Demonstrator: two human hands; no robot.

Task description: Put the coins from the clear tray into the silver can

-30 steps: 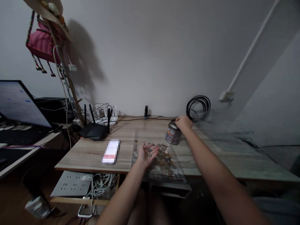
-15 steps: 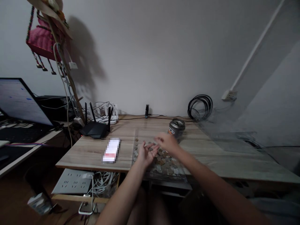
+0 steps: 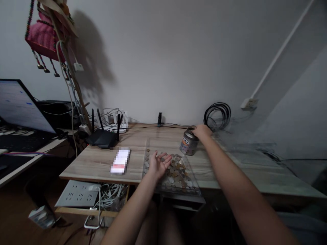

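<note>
The round grey metal can with a colourful cartoon picture on its side (image 3: 188,143) stood upright on the pale wood-grained table (image 3: 87,166), just behind the right rear corner of a shallow clear plastic tray (image 3: 176,191). The person's right hand (image 3: 202,132) was at the top of the can, its fingers bent together and pointing down at the lid; whether they pinched anything could not be told. The left hand (image 3: 157,165) was held palm up over the tray, open, with its fingers loosely spread; whether any coins lay in it was too dim to tell.

Beneath and beside that hand, many loose silver and brassy coins (image 3: 176,170) covered much of the tray, with a few in a line along its left edge. To the left of the tray lay a phone with a bright, pixelated screen (image 3: 120,161), and behind that stood a black router with upright antennas (image 3: 104,137).

A small dark upright object (image 3: 159,119) stood near the wall, while a coil of black cable (image 3: 218,115) leaned there behind the right hand. Farther out, an open dark laptop (image 3: 25,109) sat at the far left, below a hanging pink woven bag (image 3: 43,39).
</note>
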